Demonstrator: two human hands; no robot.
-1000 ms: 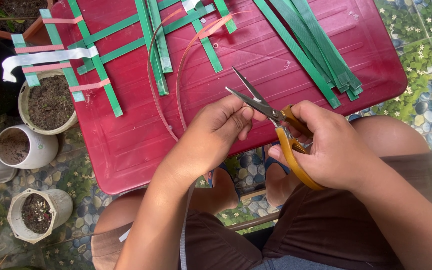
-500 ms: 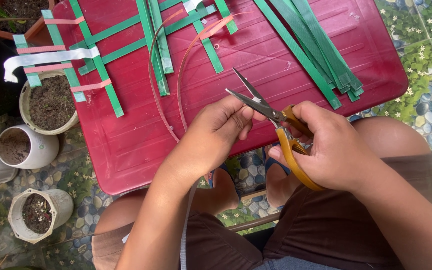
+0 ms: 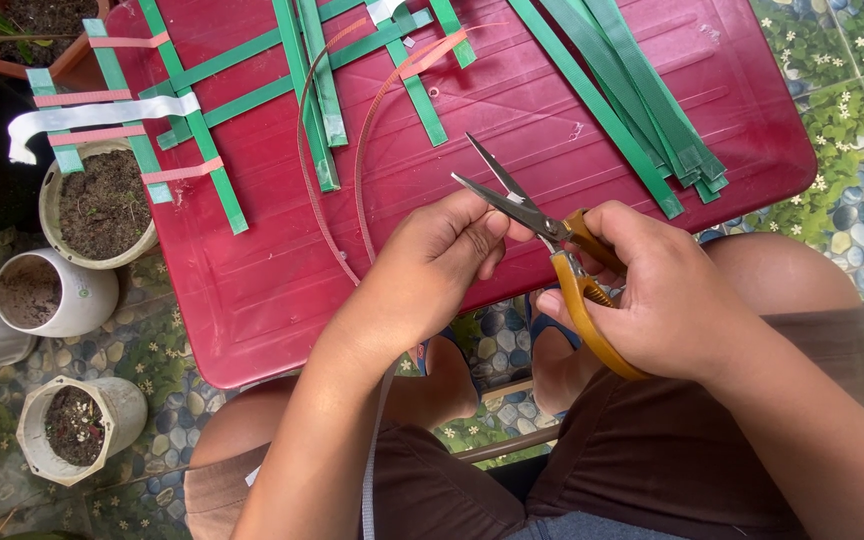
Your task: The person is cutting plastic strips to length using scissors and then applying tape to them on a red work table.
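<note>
Outdoor spot, pebble-pattern floor (image 3: 852,200) with small flowers printed on it, filling the right edge and lower left of the frame. Red plastic desk (image 3: 272,290) covers most of the upper half. Person sits below it, brown shorts (image 3: 672,470) at lower right, knees under the desk edge. Four pots at left edge: one with dark soil (image 3: 102,205) partly under the desk, a white one (image 3: 52,295) below it, a grey one (image 3: 77,425) at lower left, a terracotta one (image 3: 32,40) at top left. Green strips woven into a loose grid (image 3: 202,90) in upper left of the desk, with pink cross strips (image 3: 82,97) and one white strip (image 3: 102,113). Bundle of loose green strips (image 3: 642,110) lies diagonal at upper right. Thin reddish strip (image 3: 337,190) curves from the top centre down toward frame centre. Right hand (image 3: 667,295) is closed around the orange handles of the scissors (image 3: 552,235), blades apart, pointing up-left at frame centre. Left hand (image 3: 437,260), fingers curled, pinches at the blades; what it pinches is too small to tell. A pale strip (image 3: 372,470) hangs down below the left forearm.
</note>
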